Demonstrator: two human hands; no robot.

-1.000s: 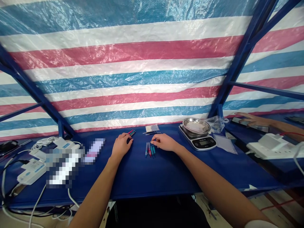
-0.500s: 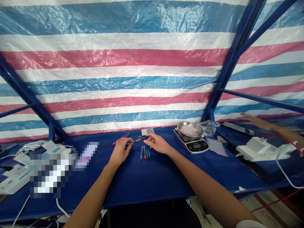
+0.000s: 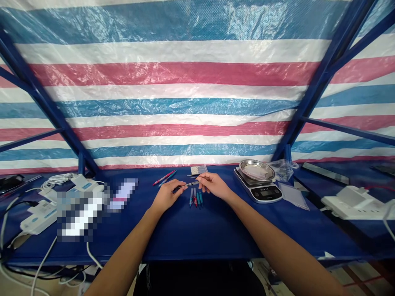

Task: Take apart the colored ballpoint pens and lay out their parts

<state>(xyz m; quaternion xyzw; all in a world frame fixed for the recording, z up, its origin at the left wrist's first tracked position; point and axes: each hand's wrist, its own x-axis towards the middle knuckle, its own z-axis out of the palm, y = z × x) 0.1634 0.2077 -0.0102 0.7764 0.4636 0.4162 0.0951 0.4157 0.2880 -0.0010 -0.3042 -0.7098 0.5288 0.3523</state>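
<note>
— Since the first frame, a dark pen (image 3: 187, 186) has come up off the tabletop (image 3: 216, 234) and into both hands. What do you read on the grips from here?

— Both are closed on it. The right hand (image 3: 214, 185) pinches the pen's right end between thumb and fingers, and the left hand (image 3: 166, 196) has its fingers curled around the left end, so that end is hidden from me.

— Where does the pen sit?

— Crossways between the two hands, tilted slightly up to the right. I can't tell how far above the tabletop it is. A cluster of coloured pens (image 3: 196, 198) lies close by at its 5 o'clock.

— What else is around it?

— At 10 o'clock, a red pen (image 3: 163, 177) and a blue pen (image 3: 167, 179) lie side by side. A small packet (image 3: 198, 169) sits at 1 o'clock. At 3 o'clock I have a kitchen scale (image 3: 257, 193) carrying a steel dish (image 3: 256, 169), with a plastic bag (image 3: 284, 170) just beside it. At 8 o'clock there's a pixelated patch (image 3: 82, 213), too blurred for me to read.
</note>
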